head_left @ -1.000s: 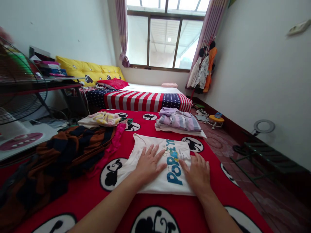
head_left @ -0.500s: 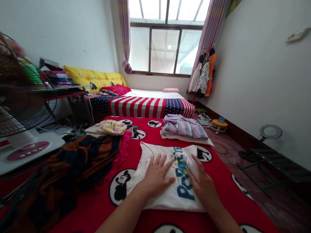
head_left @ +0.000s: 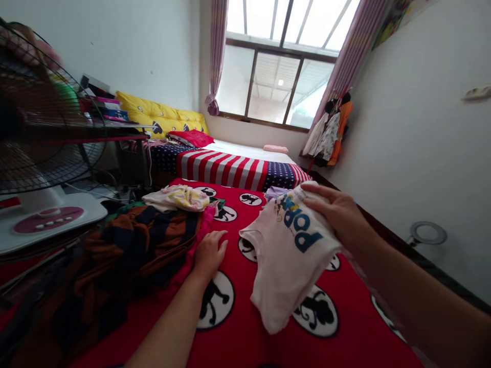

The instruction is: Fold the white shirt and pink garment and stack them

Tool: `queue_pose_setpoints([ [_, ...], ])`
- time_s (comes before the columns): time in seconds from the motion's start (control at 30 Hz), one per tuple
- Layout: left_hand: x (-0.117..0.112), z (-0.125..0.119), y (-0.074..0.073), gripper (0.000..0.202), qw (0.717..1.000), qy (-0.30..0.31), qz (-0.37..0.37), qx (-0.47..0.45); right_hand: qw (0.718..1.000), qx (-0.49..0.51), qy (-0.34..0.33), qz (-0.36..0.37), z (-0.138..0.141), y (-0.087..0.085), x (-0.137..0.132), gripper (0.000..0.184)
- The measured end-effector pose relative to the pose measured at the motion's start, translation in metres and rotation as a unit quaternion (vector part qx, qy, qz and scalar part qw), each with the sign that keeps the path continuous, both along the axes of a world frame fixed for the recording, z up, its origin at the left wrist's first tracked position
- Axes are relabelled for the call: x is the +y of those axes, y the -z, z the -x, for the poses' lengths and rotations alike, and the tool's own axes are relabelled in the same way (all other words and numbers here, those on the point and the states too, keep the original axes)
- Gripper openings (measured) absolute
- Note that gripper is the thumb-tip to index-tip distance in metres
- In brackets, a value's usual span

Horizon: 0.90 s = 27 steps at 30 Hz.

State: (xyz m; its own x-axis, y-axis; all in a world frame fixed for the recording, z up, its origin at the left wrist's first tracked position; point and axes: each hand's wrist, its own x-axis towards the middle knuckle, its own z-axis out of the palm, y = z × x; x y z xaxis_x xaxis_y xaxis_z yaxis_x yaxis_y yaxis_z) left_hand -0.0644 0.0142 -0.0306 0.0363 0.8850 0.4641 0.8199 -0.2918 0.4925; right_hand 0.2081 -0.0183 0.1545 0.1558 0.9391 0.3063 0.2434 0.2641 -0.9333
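Observation:
A white T-shirt (head_left: 286,271) with blue lettering hangs, partly folded, from my right hand (head_left: 337,209). The fingers of that hand are closed on its upper edge, and the shirt is lifted off the red blanket (head_left: 245,337). My left hand (head_left: 210,253) is empty, its fingers apart, low over the blanket beside a bright pink garment (head_left: 207,220). To its left lies a loose heap with a brown and navy striped garment (head_left: 134,245). Behind the lifted shirt, only a bit of a lilac folded garment (head_left: 275,192) shows.
A white and yellow garment (head_left: 182,197) lies at the far left of the blanket. An electric fan (head_left: 49,209) stands on the left. Beyond are a bed with a flag-patterned cover (head_left: 222,166) and clothes hung by the curtain (head_left: 330,133). A ring light (head_left: 428,232) stands at right.
My right hand has picked up the white T-shirt, which lay flat under both hands, and raised it to the right. My left hand has let go and moved left. The view has tilted.

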Motion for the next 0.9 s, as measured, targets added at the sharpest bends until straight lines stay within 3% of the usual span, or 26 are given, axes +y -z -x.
queue_pose_setpoints([
  [0.1, -0.003, -0.004, 0.0, 0.03, 0.999, 0.005, 0.01, 0.031, 0.999, 0.012, -0.002, -0.03, 0.007, -0.04, 0.04, 0.04],
  [0.2, -0.003, -0.005, 0.0, 0.029, 0.999, -0.001, 0.018, 0.048, 0.994, 0.027, 0.037, -0.099, -0.008, -0.074, 0.08, 0.04],
  [0.27, -0.003, -0.005, -0.001, 0.029, 0.998, -0.005, 0.022, 0.059, 0.988, 0.036, 0.063, -0.136, -0.031, -0.086, 0.107, 0.042],
  [0.33, -0.002, -0.006, -0.001, 0.029, 0.998, -0.01, 0.026, 0.065, 0.985, 0.004, 0.097, -0.142, -0.062, -0.084, 0.131, 0.047],
  [0.43, -0.001, -0.008, 0.0, 0.029, 0.997, -0.016, 0.031, 0.069, 0.978, -0.112, 0.155, -0.079, -0.116, -0.052, 0.157, 0.057],
  [0.53, 0.002, -0.009, 0.002, 0.029, 0.996, -0.026, 0.033, 0.078, 0.966, -0.191, 0.175, 0.011, -0.159, 0.001, 0.162, 0.061],
  [0.63, 0.003, -0.009, 0.002, 0.028, 0.995, -0.03, 0.034, 0.084, 0.951, -0.238, 0.192, 0.042, -0.17, 0.057, 0.157, 0.072],
  [0.7, 0.003, -0.009, 0.002, 0.026, 0.996, -0.029, 0.033, 0.082, 0.948, -0.256, 0.184, 0.035, -0.155, 0.087, 0.152, 0.067],
  [0.77, 0.002, -0.009, 0.001, 0.024, 0.996, -0.027, 0.03, 0.076, 0.95, -0.264, 0.166, 0.011, -0.122, 0.106, 0.142, 0.057],
  [0.83, 0.001, -0.009, 0.001, 0.024, 0.997, -0.023, 0.027, 0.07, 0.961, -0.245, 0.125, -0.025, -0.074, 0.11, 0.122, 0.047],
  [0.9, 0.001, -0.009, 0.002, 0.023, 0.997, -0.02, 0.024, 0.064, 0.99, -0.115, -0.004, -0.078, -0.019, 0.098, 0.085, 0.041],
])
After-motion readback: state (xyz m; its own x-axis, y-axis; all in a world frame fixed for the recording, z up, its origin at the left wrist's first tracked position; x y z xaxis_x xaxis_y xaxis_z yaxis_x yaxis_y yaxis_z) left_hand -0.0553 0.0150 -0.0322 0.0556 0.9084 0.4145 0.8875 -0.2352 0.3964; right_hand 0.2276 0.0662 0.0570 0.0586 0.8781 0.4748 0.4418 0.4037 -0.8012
